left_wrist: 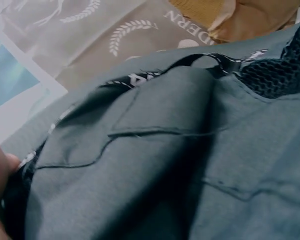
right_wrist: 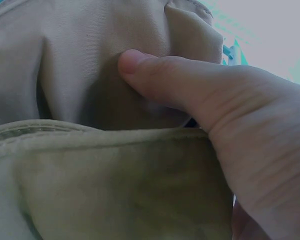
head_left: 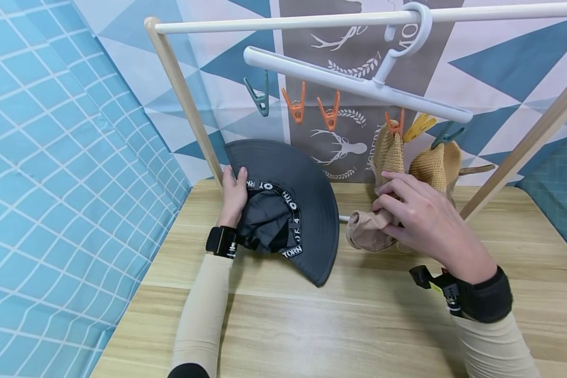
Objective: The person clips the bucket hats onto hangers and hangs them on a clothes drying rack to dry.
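A dark grey sun hat (head_left: 312,194) lies with its lined inside and lettered band turned up, its wide brim spread to the right. My left hand (head_left: 233,194) grips its left edge, thumb over the fabric; the left wrist view shows the crown lining (left_wrist: 155,105) and mesh close up. On the right, a beige cloth and woven-straw hat (head_left: 370,231) hangs from a white hanger (head_left: 331,79). My right hand (head_left: 420,220) pinches its cloth part, and the thumb presses the beige fabric (right_wrist: 100,60) in the right wrist view. Some right fingers are hidden behind cloth.
An orange clip (head_left: 395,126), a yellow clip (head_left: 419,127) and a green clip (head_left: 446,136) are at the straw parts. Further left hang a green clip (head_left: 261,100) and two orange ones. The hanger tilts down rightward from the white rail (head_left: 283,22); wooden posts (head_left: 184,100) flank the table (head_left: 312,325).
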The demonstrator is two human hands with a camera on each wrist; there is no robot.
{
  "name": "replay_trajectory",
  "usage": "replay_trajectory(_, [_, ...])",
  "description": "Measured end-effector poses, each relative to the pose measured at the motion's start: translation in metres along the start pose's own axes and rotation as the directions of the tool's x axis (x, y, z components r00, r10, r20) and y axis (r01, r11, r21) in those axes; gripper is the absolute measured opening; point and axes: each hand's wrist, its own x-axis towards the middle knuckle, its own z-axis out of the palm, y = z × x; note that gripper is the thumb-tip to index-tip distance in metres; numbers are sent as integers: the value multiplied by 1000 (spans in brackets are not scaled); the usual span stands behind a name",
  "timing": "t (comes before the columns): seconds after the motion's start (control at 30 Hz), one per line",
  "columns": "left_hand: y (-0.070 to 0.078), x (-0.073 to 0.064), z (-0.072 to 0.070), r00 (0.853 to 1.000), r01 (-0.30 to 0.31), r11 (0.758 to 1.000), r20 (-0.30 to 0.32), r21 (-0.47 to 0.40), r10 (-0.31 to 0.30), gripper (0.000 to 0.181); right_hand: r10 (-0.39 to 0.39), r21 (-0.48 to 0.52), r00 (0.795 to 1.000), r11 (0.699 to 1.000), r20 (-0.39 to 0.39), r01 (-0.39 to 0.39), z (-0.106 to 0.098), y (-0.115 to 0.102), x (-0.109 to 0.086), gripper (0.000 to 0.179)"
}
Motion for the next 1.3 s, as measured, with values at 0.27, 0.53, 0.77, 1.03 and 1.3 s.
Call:
replay_trajectory(0.27, [21, 0, -9, 969, -231, 960, -120, -156, 214, 9, 0, -2, 1000, 1000, 3, 0, 0, 0, 0, 50])
replay_trajectory(0.53, [35, -5, -16, 939, -341, 903, -141, -261, 313, 19, 3, -5, 1000, 1000, 6, -3, 0, 0, -1, 50])
replay_trajectory(0.77, [39, -6, -22, 909, -416, 850, -150, -324, 388, 15, 1, -4, 1000, 1000, 4, -1, 0, 1, -1, 51])
replay_trajectory(1.03, [47, -11, -30, 874, -479, 789, -128, -385, 468, 17, -1, -1, 1000, 1000, -6, 1, 1, 0, -1, 52])
replay_trajectory(1.3, [53, -14, -33, 858, -489, 731, -113, -476, 501, 17, -4, -5, 1000, 1000, -1, 4, 1, 0, -1, 52])
